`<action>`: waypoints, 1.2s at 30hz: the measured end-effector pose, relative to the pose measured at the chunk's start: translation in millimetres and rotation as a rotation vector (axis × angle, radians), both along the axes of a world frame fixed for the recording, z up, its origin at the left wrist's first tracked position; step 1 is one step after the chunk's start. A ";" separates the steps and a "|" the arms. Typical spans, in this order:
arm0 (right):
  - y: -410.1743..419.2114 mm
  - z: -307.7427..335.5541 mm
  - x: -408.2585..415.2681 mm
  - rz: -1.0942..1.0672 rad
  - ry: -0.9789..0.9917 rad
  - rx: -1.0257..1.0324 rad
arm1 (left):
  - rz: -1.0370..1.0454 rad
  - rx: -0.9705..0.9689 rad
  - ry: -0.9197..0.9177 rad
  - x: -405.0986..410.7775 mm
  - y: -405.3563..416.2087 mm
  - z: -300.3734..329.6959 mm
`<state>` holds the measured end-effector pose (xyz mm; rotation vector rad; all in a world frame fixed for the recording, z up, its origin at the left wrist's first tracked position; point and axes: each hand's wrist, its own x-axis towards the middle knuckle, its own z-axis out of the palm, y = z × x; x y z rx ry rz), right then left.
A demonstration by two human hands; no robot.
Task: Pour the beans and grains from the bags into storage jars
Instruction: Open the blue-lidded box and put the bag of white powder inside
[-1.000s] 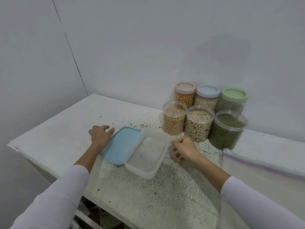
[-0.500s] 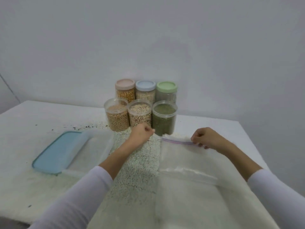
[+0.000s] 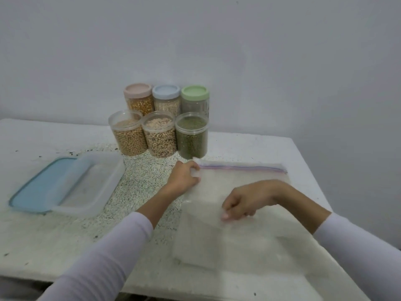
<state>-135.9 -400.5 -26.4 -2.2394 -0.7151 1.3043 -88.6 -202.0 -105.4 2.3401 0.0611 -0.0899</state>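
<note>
A: The white surface (image 3: pixel 249 144) is seen first, with spilled grains scattered over its middle. On its right part a large clear zip bag (image 3: pixel 243 185) lies flat, its coloured seal line toward the wall. What it contains cannot be told; it looks nearly flat.

B: And the container on the left?

A: A clear rectangular container (image 3: pixel 91 185) is placed beside its blue lid (image 3: pixel 41 187), well apart from the bag. Six jars (image 3: pixel 160 135) are grouped at the wall; the three front ones are without lids and already filled high.

B: How is the bag held?

A: Its top left corner is pinched by the left hand (image 3: pixel 184 177). The right hand (image 3: pixel 245 203) has its fingers (image 3: pixel 225 216) curled, and a fold of plastic seems to be pinched near the middle.

B: What may go wrong?

A: If the bag is lifted by the middle while the seal is open, the contents could slide out onto the surface. The open jars could be knocked by a sleeve, being near the left hand.
</note>
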 end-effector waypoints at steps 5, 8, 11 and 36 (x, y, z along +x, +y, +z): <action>-3.2 -1.9 -18.8 0.176 0.163 -0.045 | 0.073 0.098 -0.044 -2.6 -8.3 -4.0; -27.2 -0.1 -3.0 -0.170 0.061 0.131 | 0.137 0.082 -0.031 -1.6 -12.2 -2.8; -56.7 -22.9 20.7 -0.737 -0.477 0.019 | 0.176 0.118 -0.029 -4.4 -17.2 -5.7; -98.5 -60.3 49.8 -1.359 -0.515 0.155 | 0.469 -0.204 0.169 15.5 -52.6 7.8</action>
